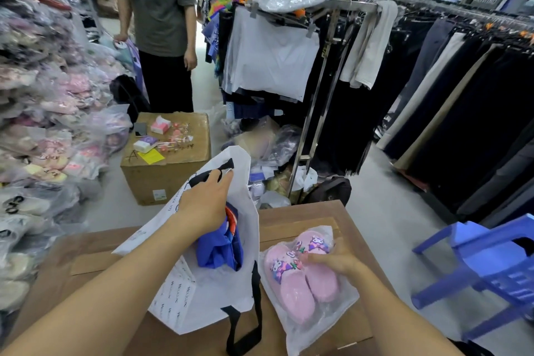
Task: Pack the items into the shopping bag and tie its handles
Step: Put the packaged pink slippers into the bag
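A white shopping bag (pixel 202 292) printed with rows of small lettering, too blurred to read with certainty, stands open on the wooden counter (pixel 303 220). The left hand (pixel 206 204) reaches over the bag's mouth, its fingers (pixel 224 179) clenched around the upper black handle (pixel 213 172) and lifting that side of the bag. Inside the bag, just below that hand, sits a folded blue garment (pixel 219 248) with an orange-red patch. The second black handle (pixel 245 324) hangs loose over the bag's near side. Just right of the bag, touching its edge, a pair of pink slippers (pixel 300 277) with purple cartoon charms lies on the counter in a clear plastic sleeve. The right hand (pixel 338 260) rests on the sleeve, fingers (pixel 315 258) curled and pressing the slippers' top, thumb side hidden, so a full grasp cannot be confirmed. Beyond the bag, a cardboard box (pixel 166 170) carries tissue packs and a yellow note.
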Demonstrator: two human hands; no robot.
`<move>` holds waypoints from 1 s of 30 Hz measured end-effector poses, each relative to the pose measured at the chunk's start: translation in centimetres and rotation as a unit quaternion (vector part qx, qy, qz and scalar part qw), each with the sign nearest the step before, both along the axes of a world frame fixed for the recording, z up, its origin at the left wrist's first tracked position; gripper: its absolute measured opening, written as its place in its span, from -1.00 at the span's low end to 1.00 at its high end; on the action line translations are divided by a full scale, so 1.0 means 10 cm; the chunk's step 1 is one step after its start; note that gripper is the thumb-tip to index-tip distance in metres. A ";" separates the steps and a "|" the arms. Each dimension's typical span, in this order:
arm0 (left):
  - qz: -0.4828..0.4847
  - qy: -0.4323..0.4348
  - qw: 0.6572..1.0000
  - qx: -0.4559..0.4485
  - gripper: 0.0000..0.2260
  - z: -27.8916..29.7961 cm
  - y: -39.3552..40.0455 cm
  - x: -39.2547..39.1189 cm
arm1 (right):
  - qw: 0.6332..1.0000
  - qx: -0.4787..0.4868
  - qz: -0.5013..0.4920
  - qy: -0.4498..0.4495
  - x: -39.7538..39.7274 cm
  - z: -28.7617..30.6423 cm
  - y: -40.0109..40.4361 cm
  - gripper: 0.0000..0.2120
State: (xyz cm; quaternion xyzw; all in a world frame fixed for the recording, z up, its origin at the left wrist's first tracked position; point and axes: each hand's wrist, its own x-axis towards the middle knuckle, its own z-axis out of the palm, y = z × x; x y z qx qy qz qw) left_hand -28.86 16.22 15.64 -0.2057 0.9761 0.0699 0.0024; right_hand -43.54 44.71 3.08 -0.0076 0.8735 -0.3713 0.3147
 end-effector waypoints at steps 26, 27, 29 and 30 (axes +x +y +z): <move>0.026 0.060 0.991 0.118 -0.34 0.55 -0.70 0.52 | 0.861 -0.039 0.446 0.241 0.97 1.71 -1.76 -0.23; 0.023 0.056 0.992 0.113 -0.33 0.55 -0.69 0.53 | 0.856 -0.020 0.458 0.241 1.02 1.60 -1.85 -0.27; 0.017 0.046 0.992 0.115 -0.33 0.50 -0.68 0.55 | 0.862 0.000 0.449 0.235 1.08 1.40 -2.03 -0.33; 0.010 0.043 0.992 0.117 -0.33 0.47 -0.67 0.57 | 0.870 -0.001 0.433 0.236 1.10 1.32 -2.12 -0.38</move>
